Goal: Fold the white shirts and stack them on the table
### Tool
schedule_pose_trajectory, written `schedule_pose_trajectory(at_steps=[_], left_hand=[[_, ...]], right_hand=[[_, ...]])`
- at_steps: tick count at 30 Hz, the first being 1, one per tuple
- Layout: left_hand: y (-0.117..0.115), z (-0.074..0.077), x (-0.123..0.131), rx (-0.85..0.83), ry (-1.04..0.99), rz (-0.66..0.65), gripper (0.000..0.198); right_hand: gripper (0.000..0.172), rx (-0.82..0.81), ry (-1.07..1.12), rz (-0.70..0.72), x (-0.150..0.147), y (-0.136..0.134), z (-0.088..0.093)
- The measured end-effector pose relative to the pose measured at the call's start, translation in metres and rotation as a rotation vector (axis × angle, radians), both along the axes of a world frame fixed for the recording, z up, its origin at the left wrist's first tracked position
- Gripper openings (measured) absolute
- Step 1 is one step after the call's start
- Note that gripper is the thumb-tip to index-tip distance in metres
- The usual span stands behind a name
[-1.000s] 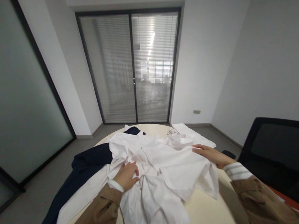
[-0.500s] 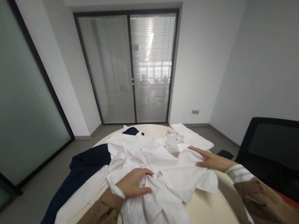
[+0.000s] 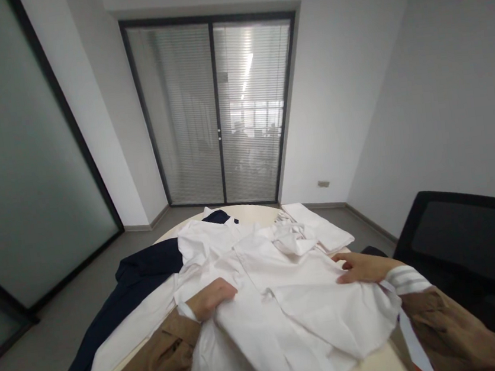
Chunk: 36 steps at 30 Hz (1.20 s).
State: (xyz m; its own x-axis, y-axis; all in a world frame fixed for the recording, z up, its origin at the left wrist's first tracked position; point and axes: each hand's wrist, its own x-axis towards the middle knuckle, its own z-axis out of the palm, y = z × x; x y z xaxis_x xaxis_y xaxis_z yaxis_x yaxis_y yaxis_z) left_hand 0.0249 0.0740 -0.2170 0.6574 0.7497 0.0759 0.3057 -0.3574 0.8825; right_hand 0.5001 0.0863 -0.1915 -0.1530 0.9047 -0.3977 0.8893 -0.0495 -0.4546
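Note:
A white shirt (image 3: pixel 283 300) is spread, creased, over the table in front of me. My left hand (image 3: pixel 213 298) is closed on its left side, fingers curled into the cloth. My right hand (image 3: pixel 364 268) holds the shirt's right edge, with thumb and fingers bent toward each other; the exact pinch is partly hidden. Between the hands the cloth lies fairly flat, while its near part bulges and hangs loosely toward me. A dark navy garment (image 3: pixel 149 268) lies to the left, partly under white cloth. A white sleeve (image 3: pixel 132 317) trails beside it toward the near left edge.
The table (image 3: pixel 254 209) has a rounded pale top. More folded white cloth (image 3: pixel 324 227) rests at its far right. A black mesh chair (image 3: pixel 474 255) stands close on the right. Behind are a glass door (image 3: pixel 216 111) with blinds and white walls.
My left hand has closed on the shirt and moved slightly left. My right hand has shifted right, its fingers curling in. The near part of the shirt has spread out and lifted.

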Motion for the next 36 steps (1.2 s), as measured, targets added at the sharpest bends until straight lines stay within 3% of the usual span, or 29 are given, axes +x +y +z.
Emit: schedule_pose_trajectory(at_steps=[2, 4, 6, 9, 13, 17, 19, 22, 25, 27, 30, 32, 36], left_hand=[[-0.002, -0.001, 0.001, -0.153, 0.003, -0.152, 0.06], [-0.004, -0.002, 0.005, -0.302, 0.017, -0.292, 0.065], [-0.004, -0.004, 0.009, -0.299, 0.04, -0.275, 0.059], [-0.002, -0.007, 0.014, -0.077, 0.097, -0.085, 0.042], [0.003, -0.011, 0.016, 0.386, 0.109, 0.073, 0.029], [0.008, -0.016, 0.014, 0.672, 0.145, 0.146, 0.031], [0.012, -0.017, 0.011, 0.752, 0.175, 0.275, 0.027], [0.017, -0.013, 0.004, 0.861, 0.194, 0.606, 0.025], [0.02, -0.006, -0.005, 0.905, 0.259, 0.935, 0.026], [0.022, -0.003, -0.011, 0.871, 0.356, 1.058, 0.028], [0.024, -0.004, -0.018, 0.765, 0.515, 1.119, 0.036], [0.026, -0.007, -0.023, 0.687, 0.599, 1.116, 0.041], [0.031, -0.012, -0.026, 0.606, 0.696, 1.078, 0.045]], right_hand=[[0.077, -0.033, 0.007, 0.013, 0.004, 0.003, -0.006], [0.065, 0.003, -0.017, 0.023, 0.003, 0.005, -0.008], [0.048, 0.023, -0.014, 0.036, -0.006, 0.005, -0.004], [0.04, -0.026, 0.14, 0.152, -0.036, -0.002, 0.011], [0.047, 0.006, 0.33, 0.36, -0.09, -0.015, 0.026], [0.052, 0.289, 0.255, 0.499, -0.132, -0.024, 0.019], [0.072, 0.355, 0.199, 0.523, -0.146, -0.024, 0.008], [0.099, 0.274, 0.101, 0.549, -0.156, -0.021, -0.01], [0.11, 0.202, -0.007, 0.6, -0.16, -0.021, -0.018], [0.11, 0.191, -0.083, 0.62, -0.165, -0.026, -0.014], [0.095, 0.173, -0.161, 0.575, -0.178, -0.036, 0.0], [0.072, 0.186, -0.174, 0.53, -0.189, -0.039, 0.011], [0.029, 0.405, -0.196, 0.425, -0.202, -0.02, 0.033]])
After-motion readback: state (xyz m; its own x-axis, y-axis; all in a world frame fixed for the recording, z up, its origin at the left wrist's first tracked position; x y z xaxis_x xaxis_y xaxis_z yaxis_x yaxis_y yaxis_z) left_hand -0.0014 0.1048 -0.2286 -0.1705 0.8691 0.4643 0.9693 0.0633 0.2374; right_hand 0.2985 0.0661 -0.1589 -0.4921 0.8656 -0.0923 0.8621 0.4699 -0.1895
